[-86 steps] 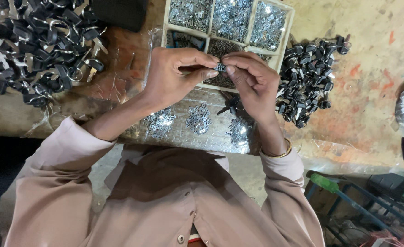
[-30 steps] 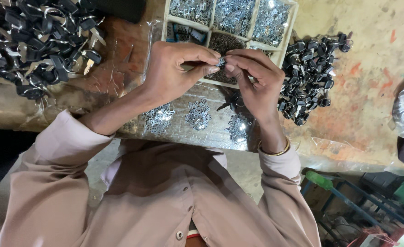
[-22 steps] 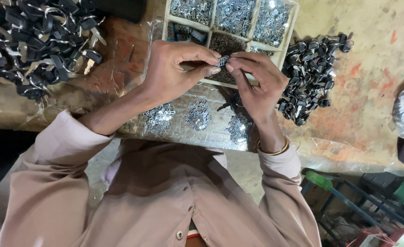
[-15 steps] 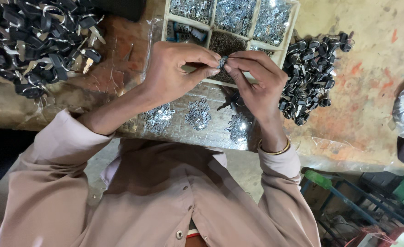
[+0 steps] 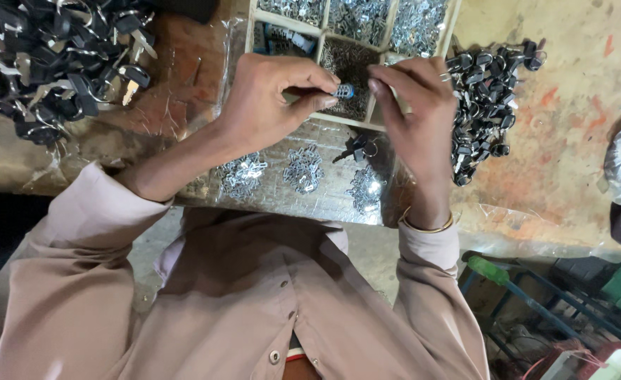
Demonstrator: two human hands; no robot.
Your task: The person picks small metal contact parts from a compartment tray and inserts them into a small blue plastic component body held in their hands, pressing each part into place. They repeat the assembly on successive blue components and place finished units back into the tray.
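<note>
The left hand (image 5: 271,98) pinches a small silver-grey metal cylinder part (image 5: 343,91) between thumb and forefinger, holding it in the air just above the front edge of a pale wooden divided tray (image 5: 322,28). The right hand (image 5: 412,112) is raised just beside the part, its fingertips curled toward the part's free end; whether they touch it cannot be told, and that hand grips nothing that shows. The tray's compartments hold heaps of tiny shiny metal pieces, and one holds darker ones. Below the hands, on a sheet of clear crinkled plastic (image 5: 310,204) spread over the worn brown tabletop (image 5: 571,105), lie three small clusters of bright metal bits (image 5: 303,169), with a dark key on a ring (image 5: 356,148) near them. A heap of black-headed keys (image 5: 483,91) lies right of the tray, close to the right hand, and a larger heap of black-headed keys with rings (image 5: 50,63) lies well apart on the left.
</note>
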